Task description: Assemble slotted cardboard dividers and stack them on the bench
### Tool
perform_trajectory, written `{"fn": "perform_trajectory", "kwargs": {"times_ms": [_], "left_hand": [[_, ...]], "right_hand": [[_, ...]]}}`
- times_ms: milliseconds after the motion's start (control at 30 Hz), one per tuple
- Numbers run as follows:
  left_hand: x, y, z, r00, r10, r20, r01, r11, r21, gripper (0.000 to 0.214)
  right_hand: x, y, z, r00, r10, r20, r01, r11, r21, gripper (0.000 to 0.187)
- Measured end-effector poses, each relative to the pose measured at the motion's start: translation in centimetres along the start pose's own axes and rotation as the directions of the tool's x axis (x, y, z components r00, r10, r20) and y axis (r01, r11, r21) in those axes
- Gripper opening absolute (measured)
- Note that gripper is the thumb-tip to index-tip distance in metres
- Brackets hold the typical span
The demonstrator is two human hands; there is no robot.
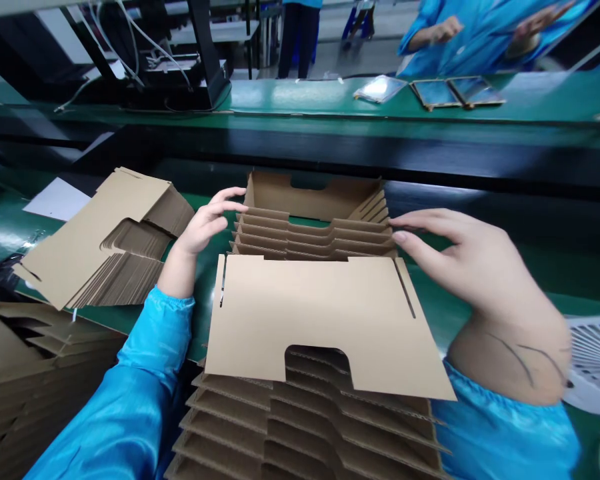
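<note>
A brown cardboard divider assembly point(310, 230) of several parallel slotted panels stands between my hands, with a taller notched panel at its far end. My left hand point(207, 223) is at its left side, fingers stretched and spread, the tips touching the panel ends. On the right, my right hand point(455, 250) has thumb and index finger closed at the end of one cardboard divider point(363, 225). Nearer to me, a flat cardboard sheet point(325, 300) with two slits and a cut-out lies on top of a stack of assembled dividers point(305, 427).
A fanned pile of cardboard sheets point(105, 227) lies left, above more dividers point(35, 373). White paper point(57, 200) is behind. A white fan point(595, 360) stands right. Across the green bench point(290, 97), a co-worker's hands point(443, 30) show behind flat screen-like panels point(455, 92).
</note>
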State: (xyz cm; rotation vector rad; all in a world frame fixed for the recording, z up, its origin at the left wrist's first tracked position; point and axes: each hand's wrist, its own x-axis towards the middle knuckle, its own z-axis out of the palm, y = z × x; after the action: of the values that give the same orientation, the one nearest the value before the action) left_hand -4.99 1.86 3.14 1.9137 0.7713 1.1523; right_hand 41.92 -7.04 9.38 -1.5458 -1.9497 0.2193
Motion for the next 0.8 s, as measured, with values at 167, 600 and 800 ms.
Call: {"fn": "perform_trajectory", "kwargs": {"times_ms": [167,600,800], "left_hand": [[-0.3,0.9,-2.1,0.938,0.004,0.345,0.044,0.99,-0.131,0.123],[-0.4,0.7,-1.3,0.949,-0.054,0.312,0.091,0.99,-0.106,0.108],[-0.4,0.7,-1.0,0.955,-0.035,0.296,0.073,0.99,-0.12,0.101]], "right_hand": [[-1.2,2.2,-2.0,0.923,-0.058,0.381,0.024,0.995,0.094,0.118],[-2.2,6.5,-3.5,0.846,-0.115,0.52,0.041,0.987,0.152,0.128],[-2.3,6.9,-3.5,0.835,-0.073,0.545,-0.025,0.985,0.17,0.131]]}}
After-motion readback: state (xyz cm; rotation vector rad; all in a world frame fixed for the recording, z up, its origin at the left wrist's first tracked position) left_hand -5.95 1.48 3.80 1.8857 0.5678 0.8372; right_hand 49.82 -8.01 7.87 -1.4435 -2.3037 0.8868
